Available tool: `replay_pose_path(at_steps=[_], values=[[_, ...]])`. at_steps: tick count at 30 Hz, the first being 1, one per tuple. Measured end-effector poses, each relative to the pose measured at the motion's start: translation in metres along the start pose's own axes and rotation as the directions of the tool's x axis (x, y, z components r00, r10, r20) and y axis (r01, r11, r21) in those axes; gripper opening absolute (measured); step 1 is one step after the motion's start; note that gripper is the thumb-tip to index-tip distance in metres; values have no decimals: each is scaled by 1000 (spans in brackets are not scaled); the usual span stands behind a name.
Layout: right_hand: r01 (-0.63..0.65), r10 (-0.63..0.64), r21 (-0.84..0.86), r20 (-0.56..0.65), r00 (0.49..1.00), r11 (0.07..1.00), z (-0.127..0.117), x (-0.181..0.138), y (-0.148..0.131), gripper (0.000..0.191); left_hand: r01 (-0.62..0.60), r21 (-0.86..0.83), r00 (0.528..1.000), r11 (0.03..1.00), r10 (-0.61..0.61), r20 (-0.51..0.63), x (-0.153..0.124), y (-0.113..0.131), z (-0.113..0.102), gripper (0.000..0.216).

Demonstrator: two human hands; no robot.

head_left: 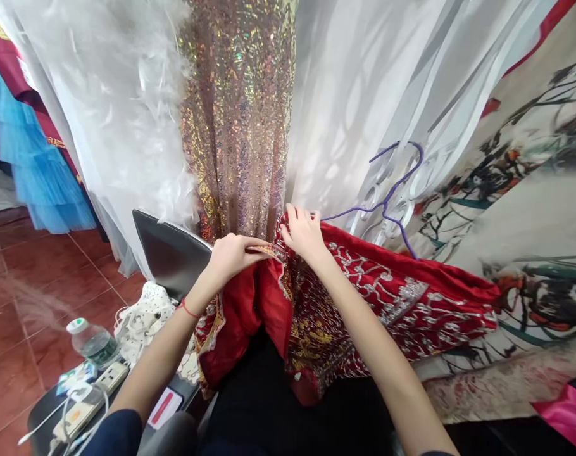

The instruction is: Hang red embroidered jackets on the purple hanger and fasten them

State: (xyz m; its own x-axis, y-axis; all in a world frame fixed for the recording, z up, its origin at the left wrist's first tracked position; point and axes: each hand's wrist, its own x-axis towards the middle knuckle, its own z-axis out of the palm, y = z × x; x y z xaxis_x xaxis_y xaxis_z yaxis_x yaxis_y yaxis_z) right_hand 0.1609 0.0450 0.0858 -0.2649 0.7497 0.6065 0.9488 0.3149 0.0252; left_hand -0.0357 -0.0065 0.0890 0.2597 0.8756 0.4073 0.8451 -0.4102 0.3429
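A red garment (373, 285) with silver and gold embroidery lies across my lap and stretches out to the right. My left hand (231, 253) pinches its trimmed edge between thumb and fingers. Close beside it, my right hand (304, 235) grips the garment's upper edge with curled fingers. A purple hanger (387, 199) reaches into the garment, its hook pointing up; the left end of its bar runs behind my right hand. Part of the red lining shows below my left hand.
A gold sequined dress (243, 126) and a white feathered dress (121, 95) hang in front. At left are a dark laptop-like panel (169, 253), a water bottle (92, 342), a power strip (91, 405) and a phone (165, 407). Floral-printed fabric (549, 297) hangs at right.
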Motion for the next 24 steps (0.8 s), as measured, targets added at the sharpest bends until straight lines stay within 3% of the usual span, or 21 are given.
replay_pose_path(at_steps=[4, 9, 13, 16, 17, 20, 21, 24], values=[[-1, 1, 19, 8, 1000, 1000, -2, -10, 3, 40, 109, 104, 985, 989, -94, -143, 23, -8, -1, 27], [58, -61, 53, 48, 997, 997, -22, -25, -1, 37, 307, 191, 910, 932, -229, -346, 61, -22, -24, 34], [57, -69, 93, 133, 989, 994, -40, -30, -6, 38, 316, 220, 886, 923, -204, -416, 92, -21, -44, 32], [-33, 8, 111, 217, 976, 993, -50, -24, -11, 33, 298, 228, 876, 927, -171, -450, 105, -5, -50, 31], [-86, 57, 125, 222, 973, 988, -51, -20, -11, 33, 283, 225, 876, 932, -156, -457, 106, 3, -49, 30], [-266, 227, 184, 208, 951, 946, -53, 0, -8, 59, 172, 215, 910, 961, -72, -409, 98, 34, -37, 26], [-304, 260, 195, 221, 940, 933, -52, 7, -5, 59, 127, 217, 929, 968, -39, -367, 93, 45, -31, 24], [-336, 276, 148, 323, 905, 930, -49, 24, 8, 34, 35, 232, 971, 972, 21, -237, 75, 65, -11, 27]])
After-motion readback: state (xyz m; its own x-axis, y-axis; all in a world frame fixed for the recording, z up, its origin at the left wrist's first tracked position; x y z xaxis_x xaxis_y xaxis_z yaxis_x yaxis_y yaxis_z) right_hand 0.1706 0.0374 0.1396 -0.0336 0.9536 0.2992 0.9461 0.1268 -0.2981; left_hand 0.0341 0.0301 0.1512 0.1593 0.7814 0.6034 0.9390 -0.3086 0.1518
